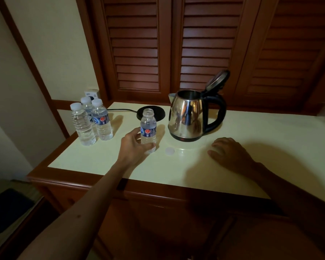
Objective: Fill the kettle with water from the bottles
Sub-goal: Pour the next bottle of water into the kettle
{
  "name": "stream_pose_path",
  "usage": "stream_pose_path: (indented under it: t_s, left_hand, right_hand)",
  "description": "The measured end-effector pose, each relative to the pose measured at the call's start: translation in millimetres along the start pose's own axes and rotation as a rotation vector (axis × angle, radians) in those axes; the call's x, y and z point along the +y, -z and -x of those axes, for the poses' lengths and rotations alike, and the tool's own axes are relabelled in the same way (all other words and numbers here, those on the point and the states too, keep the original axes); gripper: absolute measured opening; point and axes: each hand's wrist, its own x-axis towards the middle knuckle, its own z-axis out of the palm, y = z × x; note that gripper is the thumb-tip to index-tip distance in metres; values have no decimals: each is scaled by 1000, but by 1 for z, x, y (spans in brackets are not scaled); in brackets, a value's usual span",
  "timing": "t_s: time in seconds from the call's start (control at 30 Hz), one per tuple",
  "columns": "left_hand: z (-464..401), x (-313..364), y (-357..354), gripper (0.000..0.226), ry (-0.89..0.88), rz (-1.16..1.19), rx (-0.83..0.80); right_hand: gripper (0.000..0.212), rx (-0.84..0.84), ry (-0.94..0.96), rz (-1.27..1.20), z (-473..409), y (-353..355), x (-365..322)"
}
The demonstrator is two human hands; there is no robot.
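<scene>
Steel kettle (186, 119) stands lid-up. Just left of it, the left hand (133, 147) grips an uncapped bottle (148, 128). Right of the kettle, the right hand (227, 151) rests loosely curled, holding nothing.

1. Left hand (134, 145) gripped the uncapped water bottle (148, 128), upright on the countertop (251, 156).
2. Its white cap (169, 151) lay just beside.
3. Steel kettle (188, 117) stood lid-open, off its base (159, 112).
4. Right hand (228, 151) rested on the countertop.

Both forearms are showing bare, with no sleeves reaching into view. The left hand (133, 145) and right hand (227, 151) are wearing no gloves, rings or watch. A small dark mark is showing on the left forearm.
</scene>
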Motion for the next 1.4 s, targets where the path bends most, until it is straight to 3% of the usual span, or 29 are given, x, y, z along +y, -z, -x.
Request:
stream_pose_path:
  t_s: [0.13,0.27,0.5,0.9,1.4]
  left_hand:
    - [-13,13,-14,68,12,-59,19]
    - [-30,32,-21,71,27,-61,44]
    - [-61,63,-14,50,-86,-187,49]
    - [-91,94,6,24,-131,-567,7]
    - [-109,109,18,49,-235,-920,-9]
  right_hand:
    - [80,-11,-158,64,-6,-7,13]
    - [78,-62,-181,121,-8,-12,14]
    - [77,-119,-195,125,-10,-12,15]
    - [74,-112,-190,118,-8,-9,12]
    - [70,-93,-172,115,-8,-11,13]
